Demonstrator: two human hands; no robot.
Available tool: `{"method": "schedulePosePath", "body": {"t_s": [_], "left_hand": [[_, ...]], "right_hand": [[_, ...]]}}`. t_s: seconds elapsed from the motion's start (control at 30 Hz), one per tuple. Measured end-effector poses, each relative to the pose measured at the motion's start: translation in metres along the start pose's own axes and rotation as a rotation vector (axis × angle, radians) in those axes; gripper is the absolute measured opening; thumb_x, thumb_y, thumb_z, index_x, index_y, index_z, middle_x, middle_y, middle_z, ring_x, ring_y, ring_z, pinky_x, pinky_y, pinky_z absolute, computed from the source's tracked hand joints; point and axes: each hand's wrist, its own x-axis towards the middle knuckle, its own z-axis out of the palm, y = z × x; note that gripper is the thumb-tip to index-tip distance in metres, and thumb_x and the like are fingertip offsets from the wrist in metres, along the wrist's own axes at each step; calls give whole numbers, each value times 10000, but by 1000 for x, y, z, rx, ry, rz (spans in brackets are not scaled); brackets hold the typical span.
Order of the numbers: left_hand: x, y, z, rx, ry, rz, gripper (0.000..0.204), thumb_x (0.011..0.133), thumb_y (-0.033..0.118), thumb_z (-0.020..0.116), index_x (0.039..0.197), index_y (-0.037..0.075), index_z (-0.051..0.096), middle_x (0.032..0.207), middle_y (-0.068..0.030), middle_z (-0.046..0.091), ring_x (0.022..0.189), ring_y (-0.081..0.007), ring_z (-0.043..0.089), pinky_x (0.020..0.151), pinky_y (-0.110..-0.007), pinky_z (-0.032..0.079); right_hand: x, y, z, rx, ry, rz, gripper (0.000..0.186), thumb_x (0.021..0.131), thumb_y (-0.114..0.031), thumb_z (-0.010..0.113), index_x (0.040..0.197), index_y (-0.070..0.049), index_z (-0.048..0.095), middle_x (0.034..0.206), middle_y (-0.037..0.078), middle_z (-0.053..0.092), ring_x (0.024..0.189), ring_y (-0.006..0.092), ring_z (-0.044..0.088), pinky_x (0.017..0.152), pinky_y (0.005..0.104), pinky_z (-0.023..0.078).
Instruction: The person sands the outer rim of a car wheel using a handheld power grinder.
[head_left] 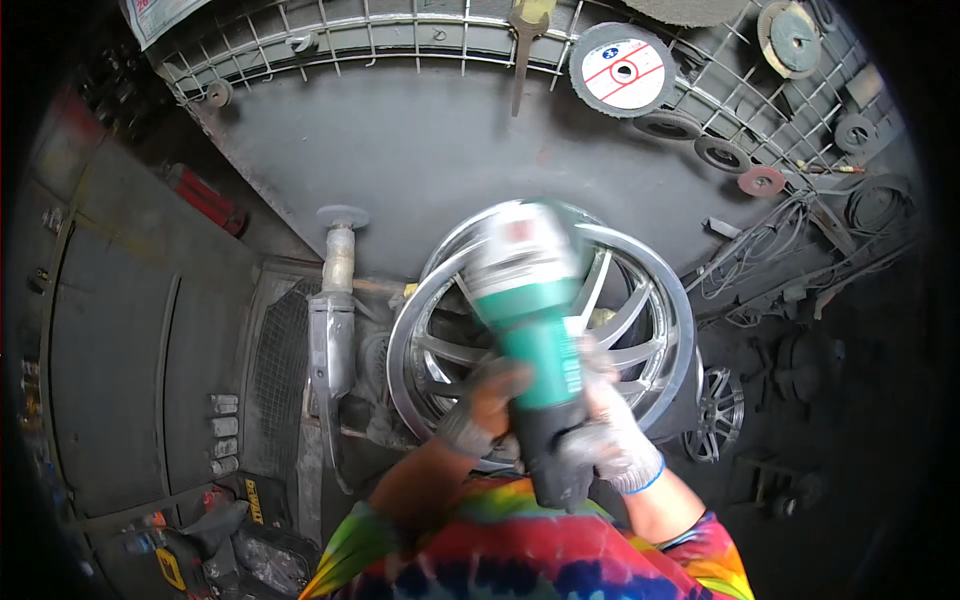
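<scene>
Hands: left [487, 403] and right [610, 435], gloved, clamped on green grinder [530, 320] | over chrome wheel rim [655, 290] | wire rack [400, 40] well beyond.

A green-bodied handheld angle grinder [530, 310] sits in the middle of the view, directly over a shiny multi-spoke alloy wheel rim [650, 330]. The gloved left hand [485, 405] wraps the grinder's left side, and the white-gloved right hand [610, 435] wraps its right side, both just below the rim's centre. Left of the rim stands a tall grey metal clamp post [335, 310]. Behind the rim rises a flat dark metal back panel [400, 150], topped by a wire mesh rack [400, 40]. A round white-labelled grinding disc [622, 70] hangs on that rack, above and right of the rim. A smaller spoked wheel [718, 412] lies lower right, just beside the rim.
</scene>
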Motion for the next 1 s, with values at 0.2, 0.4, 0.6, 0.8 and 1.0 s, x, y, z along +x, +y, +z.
{"method": "schedulePosePath", "body": {"t_s": [0.2,0.4,0.6,0.8,1.0], "left_hand": [[-58,17,22,38,364,434,657,863,435,647,1316,-12,483,1110,-215,634,1032,-341,641,950,-467,506],[-48,26,47,-30,648,593,663,890,517,588,1288,-7,506,1062,-218,647,997,-341,653,926,-475,518],[15,36,21,-165,298,-48,542,953,443,549,1234,-20,533,1016,-235,666,901,-332,682,795,-471,564],[77,24,10,-523,-288,-692,433,960,397,582,1117,-7,585,926,-160,691,808,-215,706,731,-397,591],[-2,35,26,-65,118,-3,718,899,564,555,1272,-48,515,1127,-226,638,1114,-322,616,927,-413,528]], "right_hand": [[48,-6,73,-939,99,-339,537,858,-176,686,1350,-70,496,1061,86,606,977,175,608,865,293,482],[56,-33,85,-269,-74,300,406,913,-244,644,1260,-64,533,899,50,615,835,113,610,740,262,507],[22,-40,34,127,107,24,527,920,-400,613,1258,-11,498,1021,156,626,900,290,661,770,387,583],[1,-48,28,987,191,-91,618,873,-418,656,1256,40,497,991,252,641,833,367,690,726,466,608],[23,-29,26,161,71,117,630,834,-292,705,1336,0,461,1163,144,610,1009,206,647,870,321,548]]}}
